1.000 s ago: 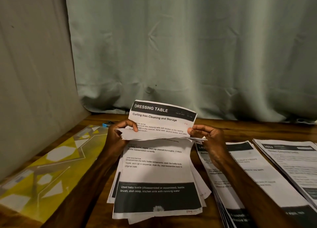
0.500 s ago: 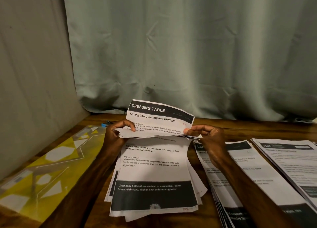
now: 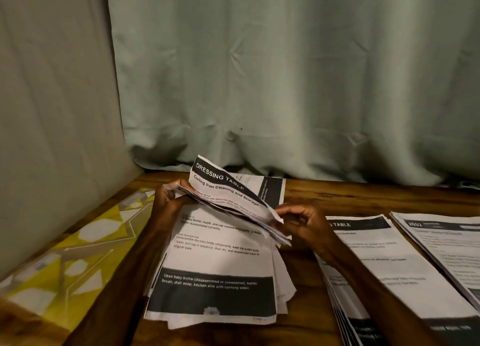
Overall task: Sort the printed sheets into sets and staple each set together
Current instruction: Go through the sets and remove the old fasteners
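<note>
- Since the earlier frames the top sheet (image 3: 223,187) has been twisted: it was held level, and now its right side is dipped low, so that a second sheet (image 3: 270,189) with a dark band is uncovered behind it.
- The bundle (image 3: 249,215) of lifted sheets is gripped at its left end by the curled fingers of the left hand (image 3: 166,202), and its right edge is pinched by the right hand (image 3: 306,228).
- It is held just above the stack (image 3: 218,257), which lies on the table (image 3: 337,197) in front of the person.
- The step in hand is judged to be sorting: headers are read so that a pile can be chosen.
- To do it well, only one sheet should be separated at its corner, while the rest is kept clamped by the left hand.
- Its header should be compared with the near pile (image 3: 384,267) and the far pile (image 3: 441,241) before it is laid down.
- Hard creases should be avoided, because bent edges are squared less easily for stapling.
- "DRESSING TABLE" and "Curling Iron Cleaning and Storage" are read on the top sheet.
- "Used baby bottle (disassembled or assembled), bottle brush, dish soap, kitchen sink with running water" is read on the stack.
- Only "TABLE" is read on the near pile; the far pile's header is too blurred.
- No stapler is seen.
</note>
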Available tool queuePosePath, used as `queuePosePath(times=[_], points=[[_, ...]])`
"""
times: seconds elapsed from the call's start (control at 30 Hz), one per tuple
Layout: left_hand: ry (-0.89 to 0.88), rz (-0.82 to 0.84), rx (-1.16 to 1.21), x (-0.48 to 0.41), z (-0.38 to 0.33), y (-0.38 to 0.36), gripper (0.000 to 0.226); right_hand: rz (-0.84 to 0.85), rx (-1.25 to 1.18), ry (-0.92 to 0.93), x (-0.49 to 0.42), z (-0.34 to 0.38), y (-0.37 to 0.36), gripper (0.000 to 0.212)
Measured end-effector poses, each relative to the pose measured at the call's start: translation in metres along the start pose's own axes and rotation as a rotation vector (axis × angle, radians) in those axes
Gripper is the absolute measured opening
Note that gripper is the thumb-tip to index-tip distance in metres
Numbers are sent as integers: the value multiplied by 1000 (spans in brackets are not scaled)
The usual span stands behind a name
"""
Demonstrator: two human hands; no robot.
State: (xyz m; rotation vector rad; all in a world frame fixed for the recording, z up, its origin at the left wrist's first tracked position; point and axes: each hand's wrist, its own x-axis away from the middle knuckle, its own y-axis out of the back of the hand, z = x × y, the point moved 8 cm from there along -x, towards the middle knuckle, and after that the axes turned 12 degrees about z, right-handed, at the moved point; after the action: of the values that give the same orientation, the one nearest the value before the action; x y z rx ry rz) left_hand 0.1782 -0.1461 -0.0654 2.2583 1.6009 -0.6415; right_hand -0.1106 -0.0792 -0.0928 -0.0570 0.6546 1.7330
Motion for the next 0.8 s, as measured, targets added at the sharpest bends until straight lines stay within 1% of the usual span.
queuePosePath(times=[0.07,0.13,0.23,0.27,0.3,0.33,0.4,0.43,0.47,0.5,0.53,0.57,0.6,0.63,0.67,0.7,0.73,0.8], points=[[27,-33,4,2,2,6,28,52,55,36,0,5,-6,26],[49,-52,-20,2,5,11,34,104,109,33,0,11,-12,33],[75,-91,-4,2,10,18,68,175,190,-16,2,13,-24,33],[76,-104,-1,3,12,19,77,174,215,-48,3,14,-26,33],[92,-118,-19,4,12,20,80,162,248,-69,3,15,-28,33],[108,-123,-30,3,14,21,74,138,301,-90,4,15,-27,34],[127,-112,-56,2,14,17,35,131,441,-125,6,19,-27,30],[130,-109,-67,2,14,16,21,154,500,-130,7,21,-29,32],[138,-121,-74,2,14,17,19,185,543,-119,8,24,-32,38],[142,-137,-81,2,15,20,27,204,574,-98,8,27,-36,47],[144,-164,-80,3,15,24,46,209,586,-74,8,31,-38,56],[157,-196,-72,4,17,29,71,208,570,-64,9,32,-38,61],[177,-211,-71,6,19,32,90,212,551,-53,10,31,-38,62],[191,-223,-80,6,22,35,99,212,551,-37,12,31,-38,61],[202,-251,-94,6,26,39,102,209,561,-29,12,31,-38,61],[210,-279,-94,7,25,39,99,206,575,-18,12,32,-39,63],[234,-295,-82,9,21,36,89,214,575,-18,11,29,-41,66],[251,-329,-49,10,23,33,56,232,531,-63,8,23,-44,81]])
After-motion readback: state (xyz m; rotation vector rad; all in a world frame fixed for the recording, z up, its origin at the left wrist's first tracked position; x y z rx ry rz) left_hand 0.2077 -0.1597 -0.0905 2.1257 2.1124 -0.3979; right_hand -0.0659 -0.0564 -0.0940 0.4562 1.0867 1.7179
